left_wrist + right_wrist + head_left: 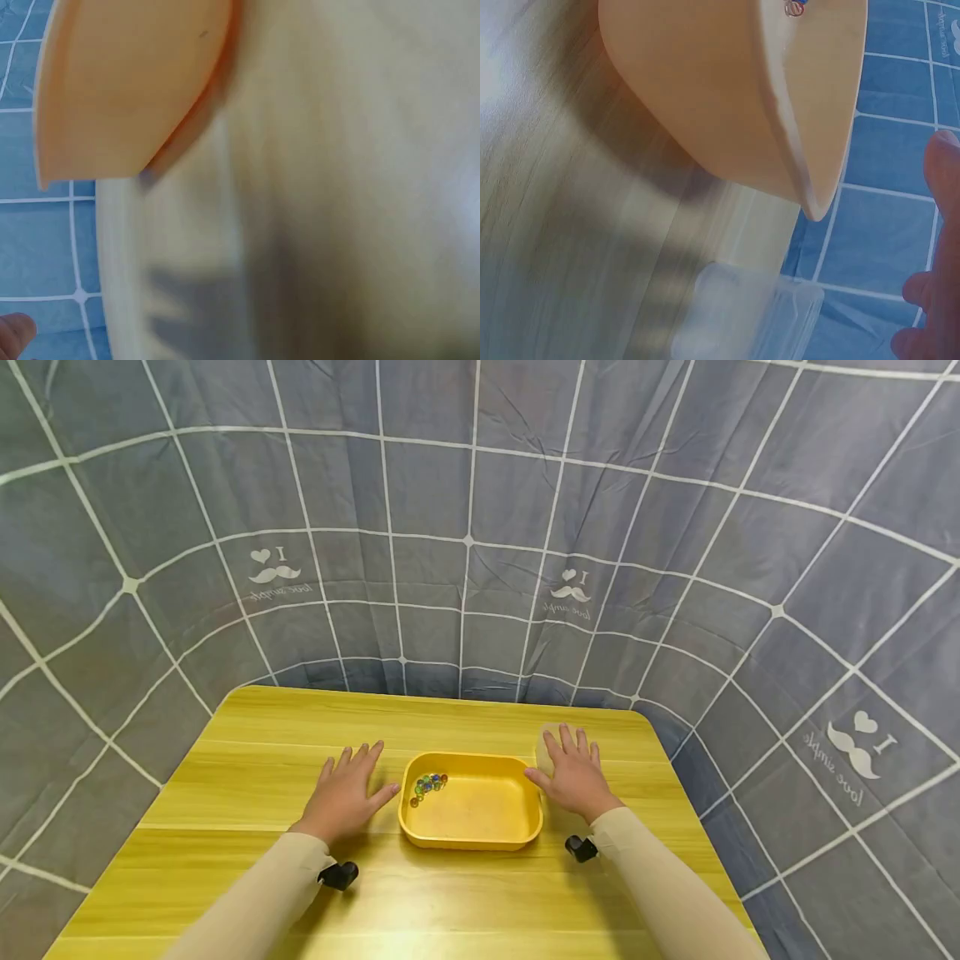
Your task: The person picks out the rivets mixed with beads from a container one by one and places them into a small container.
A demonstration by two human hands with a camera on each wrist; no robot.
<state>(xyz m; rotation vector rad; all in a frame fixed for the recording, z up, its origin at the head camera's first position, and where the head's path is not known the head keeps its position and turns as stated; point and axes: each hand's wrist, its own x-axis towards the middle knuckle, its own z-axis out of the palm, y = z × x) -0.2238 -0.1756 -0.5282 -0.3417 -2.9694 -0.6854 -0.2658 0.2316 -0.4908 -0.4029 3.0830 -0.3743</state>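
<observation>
Head view shows the left hand (pixel 347 789) lying flat on the yellow wooden table (pixel 262 752), fingers straight and slightly spread, holding nothing; its thumb points toward the yellow tray (pixel 480 839), which sits just beside it without clear contact. The right hand (pixel 574 774) is on the other side of the tray, fingers also straight and spread, resting over a small pale translucent container (pixel 545 743) that peeks out from under the fingers near the tray's far right corner. Whether the palm presses on that container cannot be told. The tray stands between the two hands near the middle of the table, and a cluster of coloured marbles (pixel 428 785) lies in its far left corner.

From the right wrist, the tray's outer wall (pixel 705 97) fills the upper part, a marble showing at its rim, with the clear container (pixel 750 319) on the table just beside it and fingertips (pixel 943 169) at the right edge. From the left wrist, the picture is blurred; the tray's edge (pixel 127 82) and a fingertip (pixel 15 334) are all that read.

A grey checked cloth (pixel 480 527) with white lines hangs behind and around the table.
</observation>
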